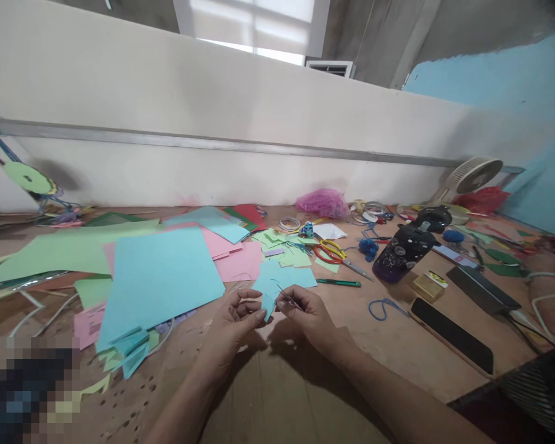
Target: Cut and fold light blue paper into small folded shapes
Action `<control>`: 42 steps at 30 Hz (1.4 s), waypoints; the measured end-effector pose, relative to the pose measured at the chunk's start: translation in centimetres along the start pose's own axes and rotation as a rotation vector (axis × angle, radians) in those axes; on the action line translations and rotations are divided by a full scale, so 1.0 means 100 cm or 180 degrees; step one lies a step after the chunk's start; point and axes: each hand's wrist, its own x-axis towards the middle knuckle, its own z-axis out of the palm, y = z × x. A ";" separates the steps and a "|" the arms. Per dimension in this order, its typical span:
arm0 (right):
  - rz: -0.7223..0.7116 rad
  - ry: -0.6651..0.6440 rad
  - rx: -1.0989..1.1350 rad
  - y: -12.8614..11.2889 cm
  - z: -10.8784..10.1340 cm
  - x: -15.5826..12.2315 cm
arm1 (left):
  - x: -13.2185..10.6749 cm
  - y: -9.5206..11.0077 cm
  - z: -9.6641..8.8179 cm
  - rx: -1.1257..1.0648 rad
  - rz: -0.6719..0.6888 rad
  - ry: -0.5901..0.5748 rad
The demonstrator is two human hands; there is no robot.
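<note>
We see a wooden table crowded with craft paper: a big light-blue sheet lies left of the hands, overlapping pink sheets, with a wide green sheet further left. Just behind the hands lies a smaller blue sheet, and beyond it a scatter of pale green scraps. To the right we find scissors with red and yellow handles, a green pen-like tool, a loop of blue cord, a dark phone lying flat, and a pink plastic bag against the wall. A white fan stands at the far right. Nothing lies between us and the hands, which meet low over bare wood near the table's front. The left hand has its thumb and fingers pinched together on a small light-blue paper piece, which stands up between the two hands, narrow and pointed downward. The right hand pinches a thin dark pin between thumb and forefinger, its tip slanting up-left at the paper's edge; whether it pierces the paper we cannot tell.
</note>
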 end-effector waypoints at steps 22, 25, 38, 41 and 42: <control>0.0001 0.0014 -0.0539 -0.002 0.003 -0.002 | -0.005 0.005 0.006 0.0721 0.0046 -0.0324; 0.0030 0.0003 -0.0647 -0.002 0.002 -0.002 | -0.003 0.004 0.003 0.0908 0.0233 -0.0274; 0.0270 -0.0324 -0.0932 0.016 -0.005 -0.007 | -0.009 -0.007 0.000 0.2526 0.0835 0.0045; 0.0371 -0.0309 -0.0755 0.019 -0.004 -0.007 | -0.009 -0.010 -0.001 0.2299 0.0792 -0.0023; 0.0402 -0.0315 -0.0637 0.019 -0.003 -0.007 | -0.009 -0.012 -0.002 0.2160 0.0751 -0.0038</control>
